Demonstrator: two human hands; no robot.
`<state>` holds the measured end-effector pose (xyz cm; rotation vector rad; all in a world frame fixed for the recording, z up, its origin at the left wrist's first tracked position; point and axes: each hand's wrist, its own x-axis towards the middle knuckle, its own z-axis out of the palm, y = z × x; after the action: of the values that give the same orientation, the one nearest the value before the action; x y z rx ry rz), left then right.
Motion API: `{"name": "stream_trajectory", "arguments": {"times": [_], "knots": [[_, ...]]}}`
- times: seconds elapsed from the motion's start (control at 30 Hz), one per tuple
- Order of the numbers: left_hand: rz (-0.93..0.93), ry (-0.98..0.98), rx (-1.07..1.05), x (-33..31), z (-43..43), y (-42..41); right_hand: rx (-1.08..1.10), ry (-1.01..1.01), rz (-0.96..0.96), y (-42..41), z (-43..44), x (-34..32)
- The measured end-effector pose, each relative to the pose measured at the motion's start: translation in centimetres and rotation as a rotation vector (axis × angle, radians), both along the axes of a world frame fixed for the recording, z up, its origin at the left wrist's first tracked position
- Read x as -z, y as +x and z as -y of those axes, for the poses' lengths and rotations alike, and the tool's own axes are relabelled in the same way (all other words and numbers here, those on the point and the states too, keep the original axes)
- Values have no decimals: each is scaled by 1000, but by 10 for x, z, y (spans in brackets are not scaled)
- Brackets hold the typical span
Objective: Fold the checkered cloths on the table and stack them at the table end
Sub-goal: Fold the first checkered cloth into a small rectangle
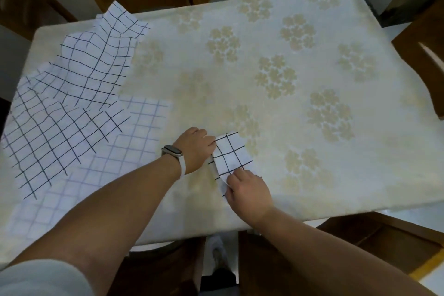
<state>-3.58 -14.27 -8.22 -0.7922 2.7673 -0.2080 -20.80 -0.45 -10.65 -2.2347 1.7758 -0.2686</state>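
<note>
Folding of one small checkered cloth [231, 154] is the step in hand: it is held near the front edge of the table [348, 175], already reduced to a compact packet w/ a black grid, several layers thick as it seems. The left hand [195, 149], w/ a watch [173, 151] on the wrist, is placed at the packet's left side, its fingers curled and pinching that edge. The right hand [249, 191] is at the near corner, its fingers [234, 175] also curled and clamped on the cloth, where a flap is lifted a little off the table. The last fold, or its flattening, is therefore judged to be under way. Three more cloths are seen spread unfolded on the left part of the table: a far black-grid cloth [96, 55], a near black-grid cloth [55, 132] & a pale-grid cloth [139, 127] partly under them. No finished stack is visible, so the task is judged to be at an early stage. Next, the flap should be laid down & pressed flat, edges matched, then the packet carried to the table end; which end is meant cannot be told. After that, one loose cloth must be pulled free w/o dragging the others.
</note>
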Motion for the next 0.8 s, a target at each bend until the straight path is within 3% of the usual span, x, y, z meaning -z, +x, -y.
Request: {"name": "stream_trajectory", "arguments": {"times": [0.43,0.63,0.8], "knots": [[-88,91,-156,26,-17,17,-110,116,-66,12,-4,20],[-362,211,-189,23,-32,-15,-37,85,-48,-10,8,11],[-206,321,-175,31,-38,-40,-40,112,-28,-37,11,10]]}}
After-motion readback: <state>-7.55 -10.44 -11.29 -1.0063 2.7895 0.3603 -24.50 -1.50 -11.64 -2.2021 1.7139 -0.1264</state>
